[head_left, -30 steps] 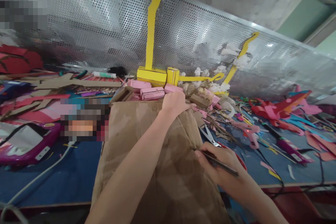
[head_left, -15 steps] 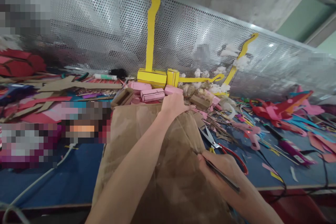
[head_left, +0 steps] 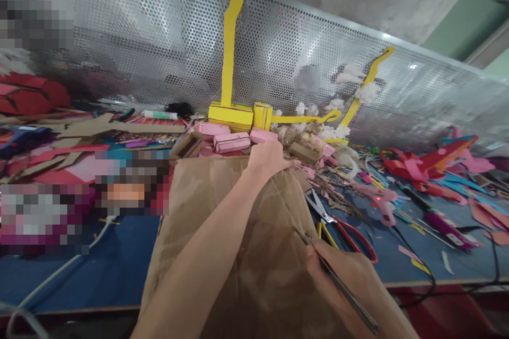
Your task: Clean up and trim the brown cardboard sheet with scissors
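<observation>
A large brown cardboard sheet (head_left: pixel 207 190) slopes down toward me over the table edge. My left hand (head_left: pixel 267 158) grips its far edge, thumb stretched right and the other fingers hidden behind it. My left forearm crosses the sheet. In my right hand (head_left: pixel 338 270) is a slim, dark grey pen-like tool (head_left: pixel 345 291), held like a pencil with its tip at the cardboard's right part. Whether it is a pen or a craft knife I cannot tell. Scissors (head_left: pixel 353 238) with red and yellow handles lie open just beyond the right hand.
Past the sheet sit pink blocks (head_left: pixel 231 142) and yellow paper shapes (head_left: pixel 230 115) before a perforated metal panel (head_left: pixel 159 37). To the right lie a pink glue gun (head_left: pixel 384 204), a purple tool (head_left: pixel 449 230) and a black cord. A white cable (head_left: pixel 67 265) runs along the left.
My right hand has shifted slightly right and down, and more of the tool shows. The left hand keeps its hold at the far edge.
</observation>
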A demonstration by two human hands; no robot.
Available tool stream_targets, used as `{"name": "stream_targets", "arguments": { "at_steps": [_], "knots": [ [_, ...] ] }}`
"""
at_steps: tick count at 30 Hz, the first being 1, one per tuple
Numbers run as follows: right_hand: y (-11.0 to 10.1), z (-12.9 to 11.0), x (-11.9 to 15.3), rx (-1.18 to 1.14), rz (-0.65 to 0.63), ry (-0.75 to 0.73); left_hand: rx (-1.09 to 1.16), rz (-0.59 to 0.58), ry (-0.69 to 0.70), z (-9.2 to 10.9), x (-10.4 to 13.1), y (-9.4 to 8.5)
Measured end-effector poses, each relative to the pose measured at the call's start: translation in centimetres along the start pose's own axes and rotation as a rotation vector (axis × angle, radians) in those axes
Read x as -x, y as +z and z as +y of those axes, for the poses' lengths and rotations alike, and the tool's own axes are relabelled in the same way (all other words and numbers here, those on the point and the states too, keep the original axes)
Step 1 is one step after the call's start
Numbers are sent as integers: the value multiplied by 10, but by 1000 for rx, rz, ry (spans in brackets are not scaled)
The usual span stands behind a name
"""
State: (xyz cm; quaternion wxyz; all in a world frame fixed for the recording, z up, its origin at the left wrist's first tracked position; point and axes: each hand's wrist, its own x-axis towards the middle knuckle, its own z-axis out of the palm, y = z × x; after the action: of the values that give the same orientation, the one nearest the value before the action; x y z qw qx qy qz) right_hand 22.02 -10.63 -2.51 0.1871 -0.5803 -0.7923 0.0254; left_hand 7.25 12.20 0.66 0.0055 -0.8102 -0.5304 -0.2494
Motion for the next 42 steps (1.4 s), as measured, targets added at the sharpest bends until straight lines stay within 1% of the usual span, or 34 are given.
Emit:
{"name": "stream_targets", "arguments": {
  "at_steps": [4,5,7,9,13,15,18,22,27,31,33,37,42],
  "knots": [
    [4,7,-2,34,12,-5,-10,15,3,0,0,0],
    [3,9,-4,19,-11,-17,-13,21,5,0,0,-1],
    [0,11,-7,-35,-101,-26,-18,38,12,2,1,-4],
    [-3,11,-6,-72,-146,1,-22,54,21,4,1,-8],
    [0,12,2,-81,-69,21,-30,65,26,9,3,-14],
    [4,13,5,-79,-54,19,-35,65,26,10,4,-16],
    [9,12,1,-68,-88,55,-38,62,26,10,4,-16],
    [14,6,-9,-35,-124,132,-32,62,27,10,4,-15],
    [16,-2,-9,-24,-73,165,-18,52,29,6,1,-13],
    [15,-6,-2,35,40,120,0,47,36,5,1,-13],
    [14,-6,2,68,63,90,7,37,32,5,1,-13],
    [17,-3,14,134,80,64,11,17,31,5,2,-10],
    [25,3,34,217,124,39,2,11,34,5,1,-10]
  ]
}}
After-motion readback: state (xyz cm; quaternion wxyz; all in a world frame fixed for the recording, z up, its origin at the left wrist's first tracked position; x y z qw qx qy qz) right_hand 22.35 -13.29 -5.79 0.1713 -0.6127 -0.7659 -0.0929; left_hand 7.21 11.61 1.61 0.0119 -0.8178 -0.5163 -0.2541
